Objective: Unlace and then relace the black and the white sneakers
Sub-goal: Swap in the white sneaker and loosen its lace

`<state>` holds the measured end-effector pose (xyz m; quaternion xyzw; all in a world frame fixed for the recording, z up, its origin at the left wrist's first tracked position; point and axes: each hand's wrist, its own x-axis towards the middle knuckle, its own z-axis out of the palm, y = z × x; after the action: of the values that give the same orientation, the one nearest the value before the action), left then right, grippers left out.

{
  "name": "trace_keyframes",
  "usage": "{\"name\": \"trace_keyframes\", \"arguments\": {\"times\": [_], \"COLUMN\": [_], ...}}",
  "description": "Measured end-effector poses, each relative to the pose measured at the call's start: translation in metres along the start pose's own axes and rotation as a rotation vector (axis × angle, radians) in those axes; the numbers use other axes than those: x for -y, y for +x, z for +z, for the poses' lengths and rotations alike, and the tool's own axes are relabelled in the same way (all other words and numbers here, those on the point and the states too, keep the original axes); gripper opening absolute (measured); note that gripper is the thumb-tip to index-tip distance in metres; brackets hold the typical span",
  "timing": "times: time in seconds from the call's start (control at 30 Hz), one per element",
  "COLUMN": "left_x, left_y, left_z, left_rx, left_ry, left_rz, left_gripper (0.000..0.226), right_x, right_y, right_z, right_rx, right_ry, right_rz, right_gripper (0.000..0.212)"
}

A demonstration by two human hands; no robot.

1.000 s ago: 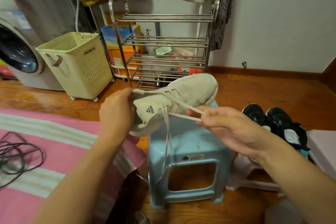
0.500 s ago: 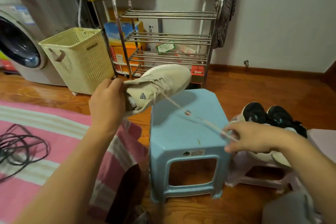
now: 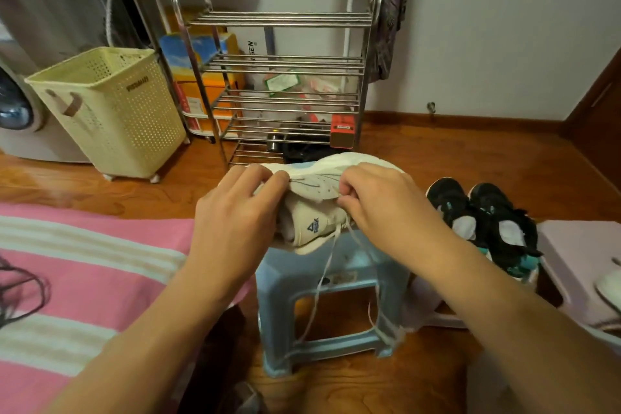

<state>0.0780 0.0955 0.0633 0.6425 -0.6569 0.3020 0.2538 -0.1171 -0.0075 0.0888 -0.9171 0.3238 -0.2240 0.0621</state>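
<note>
We look down on a white sneaker (image 3: 316, 208) held over a pale blue plastic stool (image 3: 332, 282), its tongue logo facing us. Our left hand (image 3: 235, 225) grips the shoe's left side, fingers curled over the upper. Our right hand (image 3: 379, 202) curls at the right edge of the lacing area, fingertips pinching there; whether they hold the lace or only the upper we cannot tell. Two loose lengths of white lace (image 3: 319, 282) trail from the shoe down across the front of the stool.

Both forearms cross the lower frame and hide much of the floor and the stool's near corners. The hands themselves cover most of the eyelets.

To the right, the pair of black sneakers (image 3: 484, 212) with teal trim sits on a low pale stool (image 3: 433, 309), just beside the blue one. A lilac surface (image 3: 578, 245) lies further right, with a blurred pale object on its near edge.

Behind the shoe stands a steel wire rack (image 3: 285, 77), with boxes and packets showing through its shelves. A cream perforated laundry basket (image 3: 111, 111) stands left of it, next to a front-loading washing machine (image 3: 20, 111). A pink striped cloth (image 3: 84, 262) fills the lower left, with a dark cable (image 3: 20, 292) lying on it. The floor (image 3: 453, 158) is reddish wood.
</note>
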Motion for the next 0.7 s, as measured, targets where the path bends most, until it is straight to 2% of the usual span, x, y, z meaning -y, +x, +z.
{"name": "trace_keyframes", "arguments": {"times": [0.1,0.2,0.23,0.33,0.4,0.5,0.53,0.57,0.63,0.7], "left_x": [0.01,0.032,0.039,0.045,0.038,0.021,0.016,0.012,0.008,0.01], "left_y": [-0.004,-0.001,0.001,0.007,0.008,0.005,0.005,0.004,0.001,-0.004], "left_z": [0.006,0.011,0.01,0.006,0.004,0.005,0.005,0.006,0.007,0.009], "left_rx": [0.07,0.066,0.027,-0.057,-0.038,0.039,0.053,0.063,0.082,0.095], "left_ry": [-0.008,-0.043,-0.051,-0.028,0.009,0.037,0.035,0.033,0.03,0.012], "left_rz": [-0.013,-0.181,-0.231,-0.264,-0.232,-0.16,-0.139,-0.119,-0.088,-0.098], "left_gripper": [0.023,0.02,0.019,0.018,0.016,0.015,0.016,0.016,0.016,0.015], "right_x": [-0.005,-0.027,-0.034,-0.047,-0.04,-0.017,-0.013,-0.012,-0.014,-0.02], "right_y": [0.001,-0.005,-0.008,-0.008,-0.005,-0.001,0.0,0.002,0.005,0.009], "right_z": [-0.005,-0.022,-0.028,-0.036,-0.029,-0.004,0.004,0.012,0.021,0.02], "right_rx": [0.145,0.26,0.224,-0.089,-0.183,-0.034,-0.001,0.001,-0.073,-0.138], "right_ry": [-0.008,0.201,0.298,0.367,0.363,0.261,0.209,0.144,0.035,0.047], "right_rz": [0.004,0.184,0.262,0.375,0.305,0.087,0.022,-0.045,-0.18,-0.164], "right_gripper": [0.016,0.015,0.016,0.012,0.006,0.046,0.052,0.051,0.032,0.013]}}
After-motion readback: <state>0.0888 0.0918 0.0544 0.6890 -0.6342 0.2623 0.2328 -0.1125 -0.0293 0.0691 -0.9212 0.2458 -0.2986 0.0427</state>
